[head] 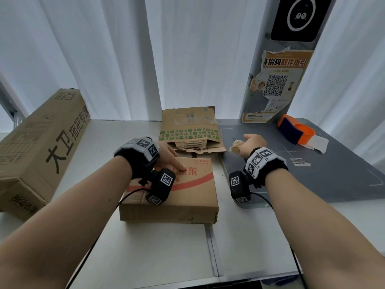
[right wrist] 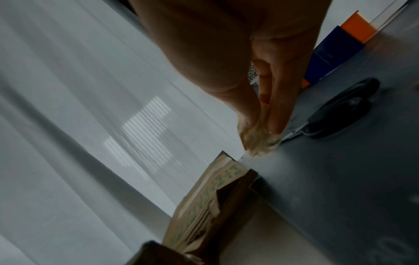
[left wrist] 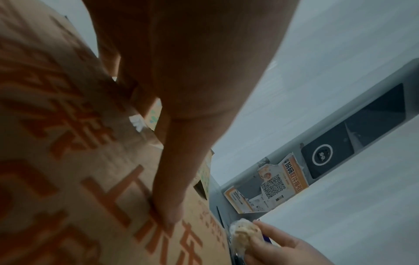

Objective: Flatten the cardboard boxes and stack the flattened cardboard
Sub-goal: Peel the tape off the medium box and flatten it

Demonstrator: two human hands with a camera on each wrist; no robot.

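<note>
A closed brown box with red print lies on the white table in front of me. My left hand rests on its top with straight fingers; in the left wrist view one finger presses on the red lettering of the box. My right hand hovers to the box's right over the grey mat and pinches a crumpled wad of clear tape; the right wrist view shows the tape wad between thumb and fingers. Flattened cardboard with green print lies behind the box.
A long brown carton lies along the table's left side. Black-handled scissors lie on the grey mat just beyond my right hand. An orange and blue tape holder sits at the back right beside a pillar with a poster.
</note>
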